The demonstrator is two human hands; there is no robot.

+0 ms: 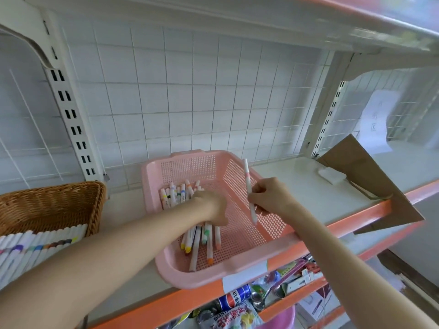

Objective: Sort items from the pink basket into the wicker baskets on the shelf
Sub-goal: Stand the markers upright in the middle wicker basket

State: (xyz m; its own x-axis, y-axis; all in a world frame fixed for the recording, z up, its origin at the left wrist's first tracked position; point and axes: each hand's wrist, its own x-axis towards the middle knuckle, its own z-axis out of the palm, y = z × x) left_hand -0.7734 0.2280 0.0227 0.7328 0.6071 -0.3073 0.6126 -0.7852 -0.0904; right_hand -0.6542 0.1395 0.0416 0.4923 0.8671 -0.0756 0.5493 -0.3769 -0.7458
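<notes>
A pink plastic basket (pixel 240 172) sits on the white shelf, holding several white markers with coloured caps (pixel 177 192). My left hand (pixel 211 207) reaches down into the basket and grips a bundle of markers (pixel 202 238) that stick out below the fist. Over the basket's right side, my right hand (pixel 268 197) holds one white marker (pixel 248 181) nearly upright, with a pink band near its top. At the left stands a wicker basket (pixel 47 205) with a row of white markers (pixel 35 243) lined up along its near side.
A brown cardboard piece (pixel 370 186) leans at the right end of the shelf (pixel 304 186), beside a small white block (pixel 331 175). A wire grid backs the shelf. The lower shelf holds a soda can (pixel 234 298), snack packets and spoons.
</notes>
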